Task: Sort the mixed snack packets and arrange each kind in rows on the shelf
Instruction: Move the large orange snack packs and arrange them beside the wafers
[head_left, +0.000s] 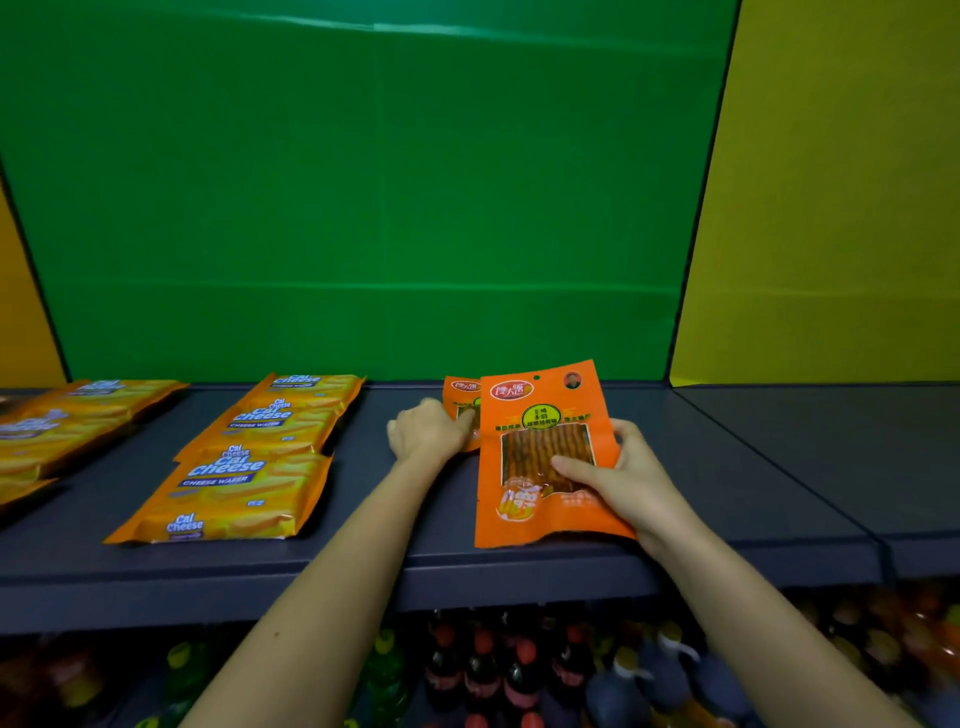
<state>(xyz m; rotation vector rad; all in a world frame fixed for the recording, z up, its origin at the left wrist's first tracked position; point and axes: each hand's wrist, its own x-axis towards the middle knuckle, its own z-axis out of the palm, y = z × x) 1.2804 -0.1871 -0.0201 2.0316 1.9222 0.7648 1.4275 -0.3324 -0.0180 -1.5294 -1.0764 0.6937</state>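
An orange packet of spicy strips (540, 441) with a clear window is tilted up over the dark grey shelf (727, 493), its lower end near the front edge. My right hand (618, 478) grips its right side, thumb on the window. A second orange packet (460, 397) lies behind it, mostly hidden. My left hand (428, 428) rests on that rear packet with fingers curled over its lower edge. Yellow Cal Cheese wafer packets (244, 483) lie in a row running from front to back at the left.
More yellow wafer packets (62, 431) lie in another row at the far left. A green back panel (363, 208) and a yellow panel (831, 208) stand behind the shelf. Soda bottles (493, 670) fill the level below. The shelf's right part is bare.
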